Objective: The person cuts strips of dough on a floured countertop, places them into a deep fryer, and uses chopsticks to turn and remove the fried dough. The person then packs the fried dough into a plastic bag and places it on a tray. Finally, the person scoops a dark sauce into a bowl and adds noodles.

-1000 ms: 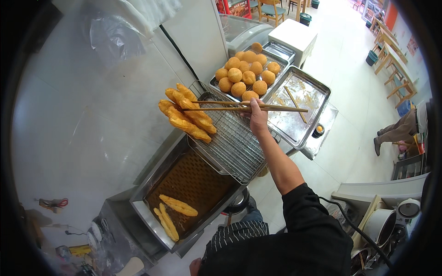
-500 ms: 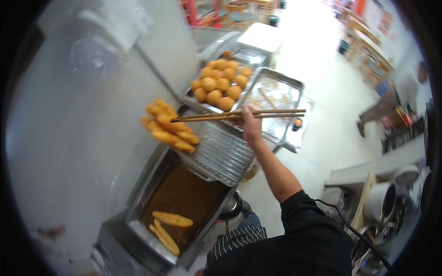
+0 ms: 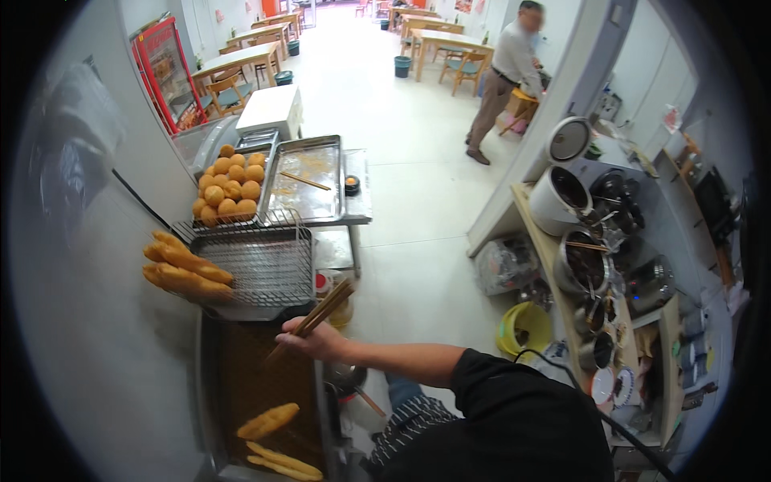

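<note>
The right hand (image 3: 317, 344) has come back from the far trays to the fryer vat (image 3: 210, 377). One second ago it held the long chopsticks (image 3: 317, 315) level above the wire draining rack (image 3: 257, 261), next to the pile of fried dough sticks (image 3: 186, 269). Half a second ago it was in the same place. Now it hangs over the near part of the oil, and the chopstick tips point down towards the surface. The pile on the rack looks unchanged in number and lies at the rack's left edge, partly overhanging it. Judgement: the work has moved from the drained batch to the pieces in the oil.

Fingers: the right-hand fingers are closed around the upper part of the chopstick pair. The two sticks lie almost together and nothing is held between their tips. The tips are near the oil; the picture does not show if they touch it.

The left hand is not in view.

Three dough sticks (image 3: 269, 422) float in the oil at the near end of the vat. One lies apart from the other two, and all three are well clear of the chopstick tips.

Beyond the rack, a metal tray (image 3: 277, 173) holds round fried balls (image 3: 231, 189). Beside it stands a second, nearly bare tray (image 3: 309, 185). A person (image 3: 506, 76) stands well apart in the dining area.
</note>
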The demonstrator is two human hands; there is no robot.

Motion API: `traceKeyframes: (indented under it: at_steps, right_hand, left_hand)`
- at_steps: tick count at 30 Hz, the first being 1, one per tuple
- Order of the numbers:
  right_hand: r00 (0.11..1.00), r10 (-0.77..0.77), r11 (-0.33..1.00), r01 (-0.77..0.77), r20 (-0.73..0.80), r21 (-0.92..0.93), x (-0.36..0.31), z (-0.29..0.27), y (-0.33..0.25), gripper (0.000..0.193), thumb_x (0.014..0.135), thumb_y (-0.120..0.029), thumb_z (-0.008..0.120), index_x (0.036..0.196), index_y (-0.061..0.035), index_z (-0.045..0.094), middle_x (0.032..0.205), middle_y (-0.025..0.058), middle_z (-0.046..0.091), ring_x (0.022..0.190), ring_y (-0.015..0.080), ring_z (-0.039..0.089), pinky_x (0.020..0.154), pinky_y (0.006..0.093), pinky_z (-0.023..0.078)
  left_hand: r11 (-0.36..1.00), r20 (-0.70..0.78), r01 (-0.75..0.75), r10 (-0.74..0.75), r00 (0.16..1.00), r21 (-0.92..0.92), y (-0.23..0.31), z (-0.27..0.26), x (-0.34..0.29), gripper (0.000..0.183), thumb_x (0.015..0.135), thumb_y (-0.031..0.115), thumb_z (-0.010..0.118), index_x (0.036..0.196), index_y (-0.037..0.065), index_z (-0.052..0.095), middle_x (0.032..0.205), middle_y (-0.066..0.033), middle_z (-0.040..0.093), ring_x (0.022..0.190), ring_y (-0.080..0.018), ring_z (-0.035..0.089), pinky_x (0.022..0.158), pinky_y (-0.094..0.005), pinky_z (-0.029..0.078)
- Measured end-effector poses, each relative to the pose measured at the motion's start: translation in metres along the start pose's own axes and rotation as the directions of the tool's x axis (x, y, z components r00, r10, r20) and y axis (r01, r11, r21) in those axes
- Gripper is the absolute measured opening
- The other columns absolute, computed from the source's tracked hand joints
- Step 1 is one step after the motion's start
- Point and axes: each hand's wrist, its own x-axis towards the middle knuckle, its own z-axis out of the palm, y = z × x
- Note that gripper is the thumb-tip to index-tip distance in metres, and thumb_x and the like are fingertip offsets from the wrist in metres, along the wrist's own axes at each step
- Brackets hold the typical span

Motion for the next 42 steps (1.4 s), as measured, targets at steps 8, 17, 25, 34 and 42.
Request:
traceKeyframes:
  at_steps: [8,17,25,34,42]
  right_hand:
    - [0.952,-0.304,0.94,0.305,0.034,-0.151,-0.092,0.121,-0.016,0.022,0.095,-0.019,0.067,0.081,-0.0042,0.058,0.078,0.0118,0.049,0.075,0.0279,0.053,0.067,0.0401,0.044]
    - [0.959,-0.216,0.922,0.137,0.185,0.363,-0.125,0.173,0.032,0.014,0.099,-0.015,0.059,0.087,-0.0071,0.061,0.083,0.0036,0.051,0.066,0.0136,0.051,0.059,0.0272,0.044]
    - [0.879,-0.291,0.924,0.36,0.377,-0.125,-0.136,0.259,0.038,0.006,0.092,-0.014,0.069,0.093,-0.0086,0.067,0.098,0.0127,0.057,0.085,0.0304,0.062,0.07,0.0376,0.052]
    - [0.985,0.163,0.986,-0.165,0.06,0.03,-0.081,0.259,0.069,0.027,0.101,-0.019,0.056,0.083,0.0004,0.06,0.069,0.0044,0.058,0.058,0.0129,0.063,0.054,0.0325,0.052]
    - [0.99,0.027,0.999,-0.032,0.139,0.036,-0.154,0.266,0.02,0.027,0.103,-0.018,0.055,0.084,0.0002,0.052,0.081,0.006,0.052,0.06,0.0148,0.063,0.05,0.0285,0.054]
  left_hand:
    - [0.996,0.01,0.061,-0.06,0.998,-0.058,-0.12,-0.066,-0.012,0.041,0.098,0.034,0.058,0.12,-0.001,0.055,0.097,-0.0172,0.067,0.08,-0.0287,0.068,0.068,-0.0423,0.057]
    - [0.949,-0.08,0.108,-0.138,0.987,-0.297,-0.303,-0.126,-0.095,0.043,0.097,0.034,0.059,0.122,-0.001,0.054,0.099,-0.0186,0.067,0.082,-0.0302,0.068,0.071,-0.0437,0.058]
    - [0.85,-0.164,0.141,-0.256,0.953,-0.507,-0.302,-0.113,-0.122,0.047,0.097,0.034,0.059,0.124,-0.004,0.054,0.102,-0.0187,0.067,0.084,-0.0292,0.068,0.074,-0.0432,0.058]
    - [0.82,-0.192,0.167,-0.317,0.929,-0.547,-0.336,-0.117,-0.153,0.047,0.097,0.033,0.058,0.126,-0.004,0.054,0.104,-0.0189,0.067,0.086,-0.0291,0.068,0.072,-0.0421,0.058]
    - [0.819,-0.161,0.134,-0.265,0.951,-0.557,-0.334,-0.117,-0.12,0.045,0.097,0.033,0.058,0.124,-0.003,0.055,0.103,-0.0181,0.068,0.086,-0.0279,0.069,0.073,-0.0414,0.058]
